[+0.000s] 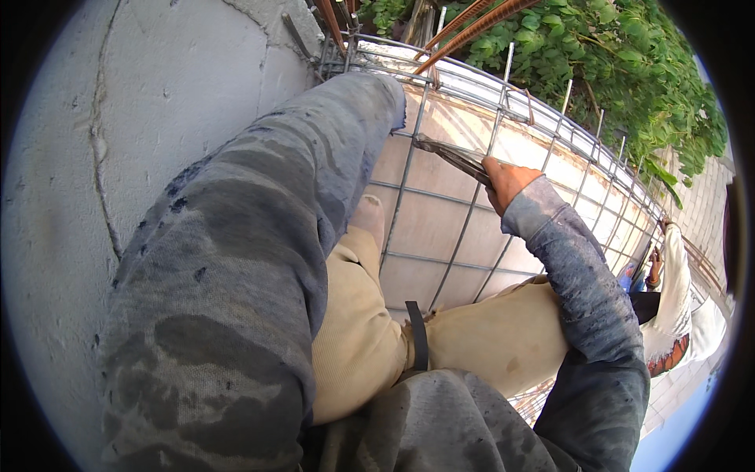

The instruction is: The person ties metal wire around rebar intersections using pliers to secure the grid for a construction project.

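Observation:
My right hand (507,180) grips the handles of a pair of metal pincers (453,158). Their jaws are close to a bar crossing in the steel rebar mesh (402,189), near the end of my left sleeve (330,130). Whether the jaws touch the steel cannot be told. That grey, stained sleeve reaches up towards the mesh's top left, and my left hand is hidden beyond its frayed cuff. Pale formwork panels (436,227) show behind the bars.
A grey concrete wall (59,177) borders the left side. Rusty rebars (466,38) slant outward at the top, before leafy branches (607,65). My legs in tan trousers (495,330) are against the mesh. Another person in white (678,283) is at far right.

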Action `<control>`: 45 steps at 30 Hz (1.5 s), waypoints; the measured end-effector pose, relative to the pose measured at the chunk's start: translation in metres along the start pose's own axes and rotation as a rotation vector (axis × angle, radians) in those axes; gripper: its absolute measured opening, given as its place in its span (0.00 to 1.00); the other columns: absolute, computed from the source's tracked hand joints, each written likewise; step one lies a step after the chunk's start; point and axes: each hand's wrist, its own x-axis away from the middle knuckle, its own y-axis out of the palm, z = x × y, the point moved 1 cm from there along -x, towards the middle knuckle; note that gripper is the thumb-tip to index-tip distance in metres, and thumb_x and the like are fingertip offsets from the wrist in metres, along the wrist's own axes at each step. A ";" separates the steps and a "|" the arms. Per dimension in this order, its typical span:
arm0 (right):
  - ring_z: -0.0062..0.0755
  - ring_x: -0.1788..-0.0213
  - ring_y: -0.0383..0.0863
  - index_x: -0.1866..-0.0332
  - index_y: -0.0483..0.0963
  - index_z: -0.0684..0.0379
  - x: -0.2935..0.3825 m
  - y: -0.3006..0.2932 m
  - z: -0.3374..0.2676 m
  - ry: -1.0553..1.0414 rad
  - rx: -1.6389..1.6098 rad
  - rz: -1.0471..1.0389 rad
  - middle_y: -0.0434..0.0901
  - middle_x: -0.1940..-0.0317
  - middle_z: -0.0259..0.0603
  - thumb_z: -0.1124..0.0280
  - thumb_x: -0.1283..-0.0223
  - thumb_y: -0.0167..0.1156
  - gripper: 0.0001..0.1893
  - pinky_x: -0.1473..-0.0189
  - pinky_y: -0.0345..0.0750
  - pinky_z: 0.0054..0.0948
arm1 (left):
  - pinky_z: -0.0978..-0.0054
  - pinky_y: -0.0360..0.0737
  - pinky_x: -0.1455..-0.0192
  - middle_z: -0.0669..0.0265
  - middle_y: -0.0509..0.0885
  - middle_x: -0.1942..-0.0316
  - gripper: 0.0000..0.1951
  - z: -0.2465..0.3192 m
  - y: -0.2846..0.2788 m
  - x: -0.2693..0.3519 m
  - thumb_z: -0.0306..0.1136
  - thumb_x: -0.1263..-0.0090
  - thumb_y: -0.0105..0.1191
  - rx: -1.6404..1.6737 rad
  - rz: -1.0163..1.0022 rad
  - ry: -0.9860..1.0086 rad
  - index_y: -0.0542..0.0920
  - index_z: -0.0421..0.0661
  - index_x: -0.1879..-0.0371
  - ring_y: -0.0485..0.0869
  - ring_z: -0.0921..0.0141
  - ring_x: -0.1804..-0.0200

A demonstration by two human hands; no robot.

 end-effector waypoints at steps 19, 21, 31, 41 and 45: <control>0.29 0.81 0.70 0.56 0.63 0.56 0.036 0.013 0.110 0.045 -0.689 0.243 0.71 0.77 0.37 0.58 0.33 0.50 0.12 0.79 0.68 0.28 | 0.72 0.79 0.74 0.63 0.84 0.71 0.13 0.044 -0.077 0.036 0.41 0.43 0.57 0.272 -0.119 -0.328 0.82 0.45 0.66 0.84 0.69 0.71; 0.18 0.85 0.63 0.55 0.65 0.55 0.061 0.036 0.133 0.142 -1.129 0.169 0.67 0.78 0.30 0.55 0.32 0.46 0.14 0.83 0.62 0.22 | 0.74 0.80 0.72 0.64 0.84 0.67 0.15 0.092 -0.085 0.032 0.40 0.41 0.54 0.241 -0.168 -0.295 0.81 0.44 0.59 0.84 0.70 0.68; 0.28 0.68 0.74 0.54 0.69 0.60 0.092 0.144 0.083 -0.171 -1.318 0.487 0.74 0.72 0.37 0.57 0.31 0.45 0.16 0.61 0.73 0.30 | 0.64 0.68 0.37 0.57 0.76 0.48 0.30 0.254 -0.071 -0.031 0.44 0.39 0.59 0.842 -0.301 0.366 0.68 0.46 0.40 0.72 0.64 0.42; 0.40 0.69 0.79 0.58 0.76 0.61 0.124 0.124 0.182 -0.169 -1.167 0.775 0.79 0.73 0.45 0.61 0.34 0.50 0.14 0.63 0.75 0.35 | 0.76 0.75 0.67 0.68 0.78 0.76 0.08 0.305 -0.127 -0.059 0.33 0.40 0.60 0.933 0.153 0.262 0.79 0.41 0.68 0.76 0.75 0.73; 0.41 0.60 0.80 0.52 0.73 0.62 0.143 0.120 0.218 -0.112 -0.959 0.906 0.80 0.64 0.46 0.70 0.33 0.46 0.12 0.56 0.75 0.34 | 0.73 0.78 0.58 0.65 0.80 0.69 0.10 0.311 -0.141 -0.060 0.28 0.44 0.61 0.823 0.369 0.104 0.78 0.41 0.66 0.79 0.72 0.64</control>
